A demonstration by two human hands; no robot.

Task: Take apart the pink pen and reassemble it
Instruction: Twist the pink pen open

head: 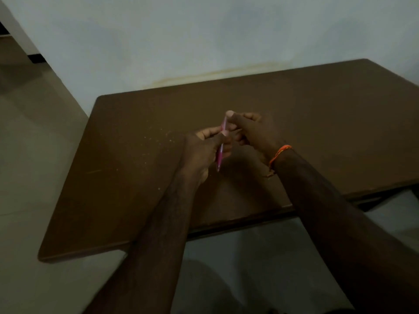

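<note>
The thin pink plastic pen (221,146) points from 12 down to 6 o'clock above the brown worktop (317,123), right hand (247,130) pinching its top, left hand (204,150) pinching its middle.

I have a single view — the head camera, worn high and tilted forward and down over the brown table (136,177). It sits close enough that both forearms run in from the bottom edge, with the pale wall (204,41) behind and the floor (27,132) at left — wide-angle, edges bowed
</note>
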